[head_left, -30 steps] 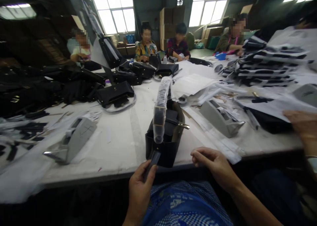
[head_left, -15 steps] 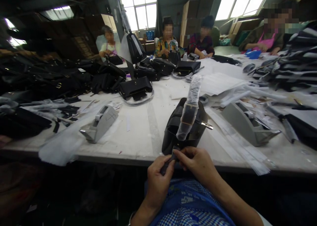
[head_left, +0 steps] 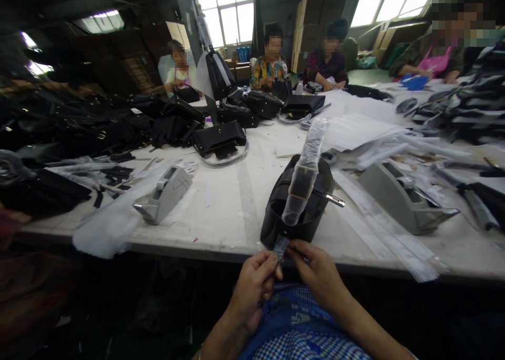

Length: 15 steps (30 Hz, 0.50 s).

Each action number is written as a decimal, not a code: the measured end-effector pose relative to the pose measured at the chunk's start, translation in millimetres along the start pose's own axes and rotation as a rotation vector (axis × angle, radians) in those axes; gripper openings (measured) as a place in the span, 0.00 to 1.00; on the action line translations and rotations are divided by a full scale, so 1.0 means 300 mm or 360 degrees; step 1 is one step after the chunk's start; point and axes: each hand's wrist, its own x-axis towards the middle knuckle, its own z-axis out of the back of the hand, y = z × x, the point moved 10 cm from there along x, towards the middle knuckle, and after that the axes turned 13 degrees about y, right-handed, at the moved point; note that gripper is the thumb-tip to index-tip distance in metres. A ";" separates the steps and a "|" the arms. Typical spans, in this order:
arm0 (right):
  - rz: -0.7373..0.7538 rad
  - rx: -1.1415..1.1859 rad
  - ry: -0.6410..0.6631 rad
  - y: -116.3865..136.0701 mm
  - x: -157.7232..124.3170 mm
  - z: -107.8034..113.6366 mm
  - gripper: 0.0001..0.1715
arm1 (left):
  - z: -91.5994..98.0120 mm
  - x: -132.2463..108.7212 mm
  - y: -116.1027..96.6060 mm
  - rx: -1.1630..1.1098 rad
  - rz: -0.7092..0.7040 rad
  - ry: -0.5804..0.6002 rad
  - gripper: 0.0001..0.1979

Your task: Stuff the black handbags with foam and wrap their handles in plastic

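Observation:
A black handbag (head_left: 273, 219) stands at the table's near edge. Its handle (head_left: 311, 150) rises upright in clear plastic wrap, and a metal-tipped piece (head_left: 335, 199) sticks out to the right. From the bag's near side comes a short dark strap (head_left: 280, 246) with a shiny, film-like surface. My left hand (head_left: 252, 281) is closed on the strap's lower part, thumb on top. Closer to the bag, my right hand (head_left: 315, 268) pinches the strap's right edge; its fingertips are partly hidden.
Grey tape dispensers stand on either side, one on the left (head_left: 163, 194) and one on the right (head_left: 406, 197). White strips (head_left: 389, 236) lie right of the bag. Another black bag (head_left: 219, 137) sits farther back, with piled bags (head_left: 51, 118) at left. Several people work across the table (head_left: 224, 202).
My left hand has shifted down along the strap, showing more of its shiny surface. My right hand has moved slightly right and down. The whole view has shifted a little.

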 end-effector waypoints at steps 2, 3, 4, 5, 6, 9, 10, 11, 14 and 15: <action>0.0003 0.0007 -0.0069 -0.001 -0.004 -0.002 0.12 | -0.003 0.006 0.013 -0.0036 0.0037 0.0034 0.20; -0.0006 0.0031 -0.0080 -0.004 -0.005 -0.006 0.12 | -0.006 0.008 0.021 -0.0068 0.0056 0.0051 0.19; -0.0017 0.0062 -0.0080 -0.008 -0.006 -0.012 0.12 | -0.010 0.010 0.031 -0.0102 0.0077 0.0065 0.19; -0.0029 0.0102 -0.0073 -0.011 -0.005 -0.018 0.13 | -0.014 0.012 0.040 -0.0135 0.0097 0.0077 0.20; -0.0042 0.0151 -0.0068 -0.014 -0.005 -0.023 0.12 | -0.019 0.013 0.048 -0.0164 0.0116 0.0090 0.20; -0.0075 0.0329 -0.0040 -0.024 0.001 -0.038 0.12 | -0.029 0.013 0.059 -0.0218 0.0135 0.0110 0.20; -0.0090 0.0390 -0.0020 -0.027 0.006 -0.045 0.12 | -0.031 0.012 0.059 -0.0226 0.0140 0.0114 0.20; -0.0118 0.0453 0.0007 -0.034 0.013 -0.054 0.12 | -0.032 0.012 0.060 -0.0235 0.0151 0.0119 0.20; -0.0217 0.0583 0.0093 -0.050 0.037 -0.079 0.11 | -0.036 0.007 0.070 -0.0277 0.0223 0.0139 0.20; -0.0236 0.0587 0.0112 -0.049 0.044 -0.082 0.10 | -0.036 0.006 0.072 -0.0301 0.0238 0.0141 0.20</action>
